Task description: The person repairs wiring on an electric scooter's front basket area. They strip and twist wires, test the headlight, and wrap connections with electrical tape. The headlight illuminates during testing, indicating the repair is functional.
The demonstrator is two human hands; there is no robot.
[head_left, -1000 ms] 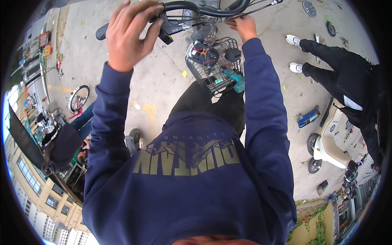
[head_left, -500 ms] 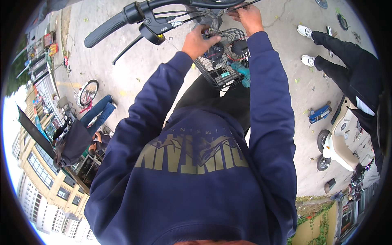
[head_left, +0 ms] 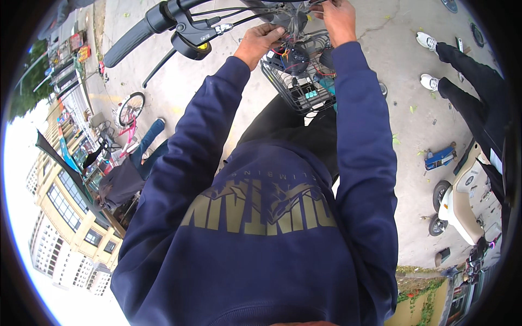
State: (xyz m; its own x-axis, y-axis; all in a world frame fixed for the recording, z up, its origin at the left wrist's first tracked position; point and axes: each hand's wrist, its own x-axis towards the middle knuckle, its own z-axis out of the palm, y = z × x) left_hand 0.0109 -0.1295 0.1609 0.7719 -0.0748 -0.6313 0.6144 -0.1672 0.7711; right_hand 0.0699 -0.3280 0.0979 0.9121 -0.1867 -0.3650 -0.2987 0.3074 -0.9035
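My left hand (head_left: pixel 261 43) is closed, thumb and fingers pinched beside the thin wires below the handlebar stem (head_left: pixel 293 20); what they grip is too small to make out. My right hand (head_left: pixel 337 22) reaches up to black cables beside the stem, fingers curled, their tips partly hidden. The left grip (head_left: pixel 128 41) and brake lever (head_left: pixel 157 69) of the handlebar are left of my hands. Beneath the hands a black wire basket (head_left: pixel 288 98) holds a round black part (head_left: pixel 294 60) with coloured wires and a teal tool (head_left: pixel 327 86), partly behind my right sleeve.
A person's legs in black trousers and white shoes (head_left: pixel 428 82) are at the right, near a blue jack-like tool (head_left: pixel 439 158) and a cream scooter (head_left: pixel 461 212). At the left are a pink bicycle (head_left: pixel 130 108), a person in jeans (head_left: pixel 149 138), stalls and buildings.
My left hand has left the handlebar and moved down and right to the wires by the stem. My right hand has risen slightly. The left grip has come into fuller view.
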